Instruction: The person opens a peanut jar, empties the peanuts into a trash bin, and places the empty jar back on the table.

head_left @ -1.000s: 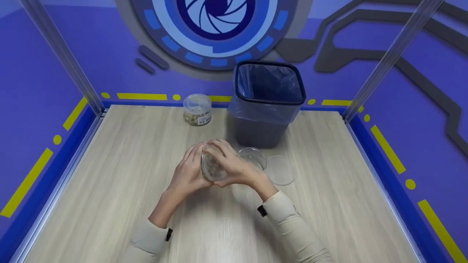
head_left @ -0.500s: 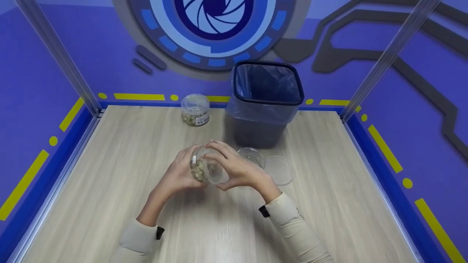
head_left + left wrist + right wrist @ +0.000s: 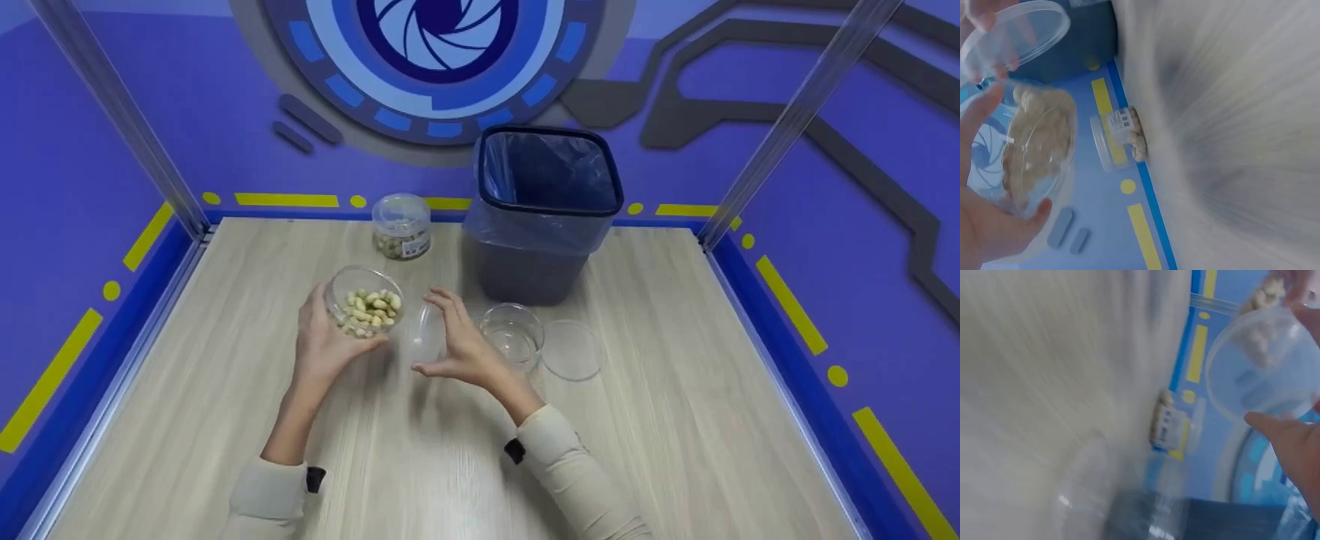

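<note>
clear plastic is what both hands deal in at this moment. on the left, the left hand cups an open jar of pale nuts from below and behind, fingers curled round its wall, holding it off the wooden table with the mouth tipped toward the wearer. the left wrist view shows the nuts heaped against the lower side of the jar. beyond it, at the back edge, stands a second, lidded jar.

moving right, the right hand pinches the jar's clear lid on edge between thumb and fingertips, apart from the jar's mouth; the right wrist view shows the thumb on its rim. so the lid is off and the jar is open: the opening step looks done. the next move, as i judge it, calls for putting the lid down and keeping the jar steady so nothing spills.

further right sit an empty clear jar, a loose lid flat on the table just beside it, and a dark lined bin behind them.
</note>
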### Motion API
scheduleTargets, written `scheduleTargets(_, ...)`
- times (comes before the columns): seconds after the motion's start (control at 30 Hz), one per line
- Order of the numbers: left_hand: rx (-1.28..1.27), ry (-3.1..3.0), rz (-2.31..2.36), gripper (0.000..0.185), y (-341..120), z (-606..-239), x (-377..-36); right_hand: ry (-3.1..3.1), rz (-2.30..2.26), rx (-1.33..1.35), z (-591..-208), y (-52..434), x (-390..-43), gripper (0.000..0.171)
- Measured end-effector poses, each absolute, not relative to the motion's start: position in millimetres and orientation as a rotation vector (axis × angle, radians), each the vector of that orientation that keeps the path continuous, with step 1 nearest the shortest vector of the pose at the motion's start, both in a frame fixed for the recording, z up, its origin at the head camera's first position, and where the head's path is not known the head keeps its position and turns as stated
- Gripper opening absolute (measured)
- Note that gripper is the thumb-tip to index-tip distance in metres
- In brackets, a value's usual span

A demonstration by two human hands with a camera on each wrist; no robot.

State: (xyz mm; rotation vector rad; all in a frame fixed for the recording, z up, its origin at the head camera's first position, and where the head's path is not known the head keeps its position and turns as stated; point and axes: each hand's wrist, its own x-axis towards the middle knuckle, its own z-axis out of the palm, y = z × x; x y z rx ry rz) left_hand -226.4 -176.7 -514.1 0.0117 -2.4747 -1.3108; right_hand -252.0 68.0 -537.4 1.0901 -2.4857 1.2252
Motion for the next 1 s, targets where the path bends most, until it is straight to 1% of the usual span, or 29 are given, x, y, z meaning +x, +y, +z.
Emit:
scheduleTargets(0.1,0.055,-2.42,-1.305,0.122,-180.7,-514.8,-227.1,-2.535,1.402,0.992,-550.2,59.1,-253.7,0.104)
scheduleTargets(0.3,0.044,-2.392,-1.241,0.122,-182.1,-516.0,-227.5,-2.523,1.679,0.826,-572.8,44.4,-262.6,0.11)
scheduleTargets(0.5,0.045,-2.411,-1.218,0.123,-179.1,-514.9,-227.2,-2.464,1.855,0.657,-585.4,35.9,-270.3,0.106)
scheduleTargets(0.57,0.038,-2.409,-1.217,0.123,-178.8,-514.7,-227.6,-2.45,1.912,0.626,-586.2,34.6,-271.8,0.108)
scheduleTargets(0.67,0.026,-2.4,-1.217,0.124,-179.2,-515.3,-228.5,-2.522,1.824,0.583,-584.8,34.7,-273.9,0.115)
scheduleTargets(0.8,0.017,-2.385,-1.216,0.123,-180.5,-517.4,-229.0,-2.667,1.528,0.53,-586.3,34.7,-274.2,0.12)
scheduleTargets(1.0,0.035,-2.41,-1.222,0.124,-181.1,-521.5,-225.5,-2.815,1.361,0.464,-597.1,31.1,-267.1,0.121)
